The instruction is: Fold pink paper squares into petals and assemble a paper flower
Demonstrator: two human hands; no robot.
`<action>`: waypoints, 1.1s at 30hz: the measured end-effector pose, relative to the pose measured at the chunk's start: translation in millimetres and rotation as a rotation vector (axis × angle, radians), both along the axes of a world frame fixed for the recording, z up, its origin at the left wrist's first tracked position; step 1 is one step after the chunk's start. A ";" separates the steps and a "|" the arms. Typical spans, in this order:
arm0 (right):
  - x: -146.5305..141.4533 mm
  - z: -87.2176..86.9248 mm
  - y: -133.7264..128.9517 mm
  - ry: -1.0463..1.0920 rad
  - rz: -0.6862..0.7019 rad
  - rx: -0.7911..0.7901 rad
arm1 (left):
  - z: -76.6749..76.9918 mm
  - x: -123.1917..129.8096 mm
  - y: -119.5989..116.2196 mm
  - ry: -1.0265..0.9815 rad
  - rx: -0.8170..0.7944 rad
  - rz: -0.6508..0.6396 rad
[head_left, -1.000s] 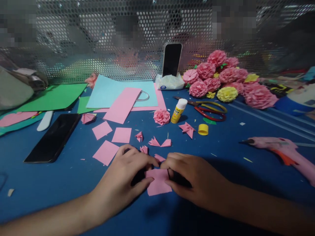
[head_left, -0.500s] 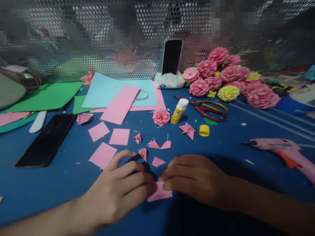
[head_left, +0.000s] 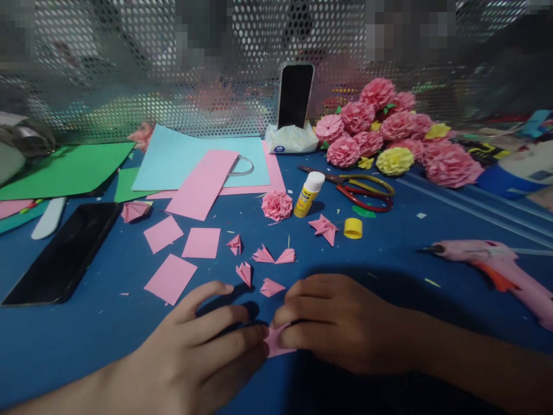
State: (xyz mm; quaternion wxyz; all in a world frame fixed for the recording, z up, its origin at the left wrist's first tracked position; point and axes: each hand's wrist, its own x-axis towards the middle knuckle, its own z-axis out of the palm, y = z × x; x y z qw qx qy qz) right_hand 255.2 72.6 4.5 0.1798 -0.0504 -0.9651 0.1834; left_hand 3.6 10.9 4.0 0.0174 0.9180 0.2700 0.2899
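From here I see both hands, left (head_left: 211, 346) and right (head_left: 341, 323), pinching a pink paper (head_left: 279, 341) low over the blue desk (head_left: 108, 346). Small folded pieces (head_left: 272, 287) lie just beyond the fingers, with pink squares (head_left: 171, 279) to the left. Farther out stand a glue stick (head_left: 309, 195) and an upright phone (head_left: 296, 95).

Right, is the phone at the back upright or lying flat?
Upright: the phone stands on end at the white pack, dark screen facing the camera.

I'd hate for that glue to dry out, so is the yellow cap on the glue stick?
No, the yellow cap lies apart on the table, beside the glue stick.
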 end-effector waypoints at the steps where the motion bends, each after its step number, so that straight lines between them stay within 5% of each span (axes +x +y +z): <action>1: 0.2 -0.4 -0.1 -0.002 -0.004 0.000 | 0.5 0.7 -0.4 -0.006 -0.003 0.008; 33: 0.0 -0.3 -0.8 -0.009 -0.023 0.028 | 2.6 -2.0 -2.7 0.080 0.054 -0.012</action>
